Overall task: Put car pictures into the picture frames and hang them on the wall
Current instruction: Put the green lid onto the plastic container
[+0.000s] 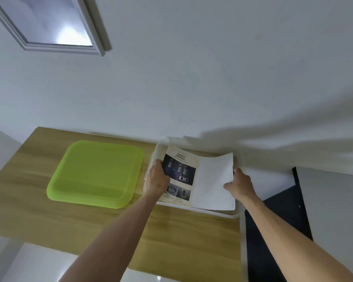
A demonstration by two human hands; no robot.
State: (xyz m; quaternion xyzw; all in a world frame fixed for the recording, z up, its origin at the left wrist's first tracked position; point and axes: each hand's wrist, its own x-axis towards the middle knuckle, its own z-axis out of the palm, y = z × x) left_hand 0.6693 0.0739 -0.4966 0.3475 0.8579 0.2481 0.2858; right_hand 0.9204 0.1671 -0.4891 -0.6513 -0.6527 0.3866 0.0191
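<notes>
Sorting car pictures in the white tray at centre right of the frame.

The left hand pinches the printed car sheet by its left edge; the right hand pinches a blank-backed sheet turned aside. Thin paper like this looks light, floppy and easily creased, so edges are best. Two sheets show in the white tray, beside one green tray on the surface; one frame hangs upper left.

Lime-green tray, wood-grain table, white tray, dark-blue car picture, white wall.
</notes>
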